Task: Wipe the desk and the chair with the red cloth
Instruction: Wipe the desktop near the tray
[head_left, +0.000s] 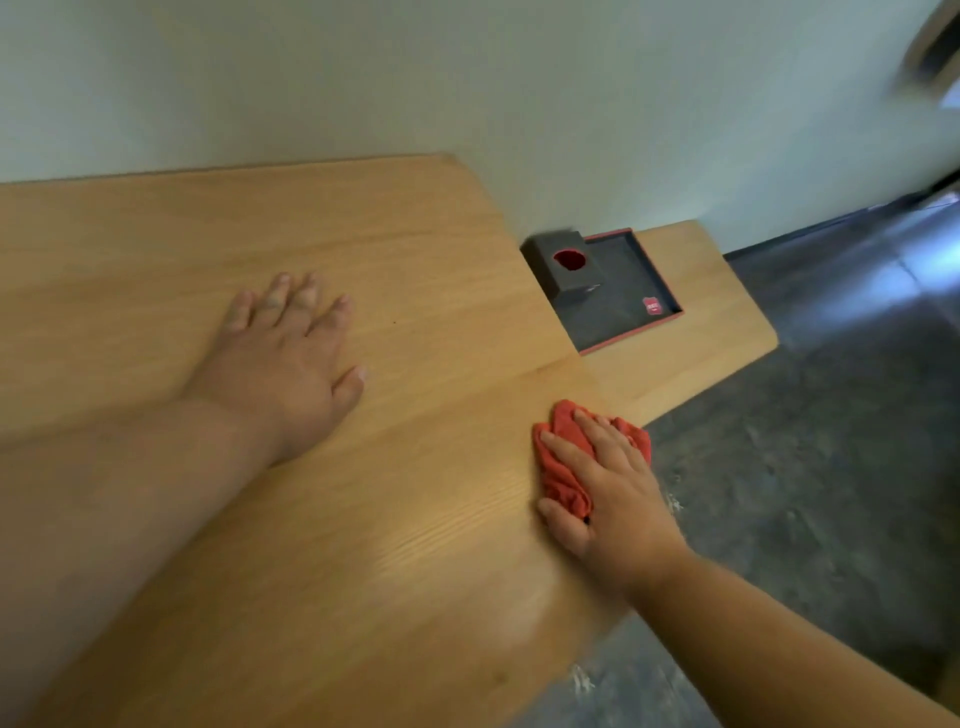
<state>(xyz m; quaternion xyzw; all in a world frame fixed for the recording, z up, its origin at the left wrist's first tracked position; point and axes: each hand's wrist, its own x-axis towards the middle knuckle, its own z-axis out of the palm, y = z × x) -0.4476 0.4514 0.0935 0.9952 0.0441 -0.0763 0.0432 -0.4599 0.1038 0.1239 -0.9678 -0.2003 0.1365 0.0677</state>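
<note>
The light wooden desk (405, 545) fills most of the view. A crumpled red cloth (563, 467) lies on the desk close to its right edge, and my right hand (608, 493) presses down on it with fingers curled over the fabric. My left hand (288, 358) rests flat on the desk top further left, palm down, fingers spread, holding nothing. No chair is in view.
Beyond the desk's right edge sits a lower wooden surface (727, 312) carrying a dark tray with a red rim (631, 306) and a dark box with a round red opening (563, 262). A pale wall stands behind. Dark grey floor (805, 467) lies to the right.
</note>
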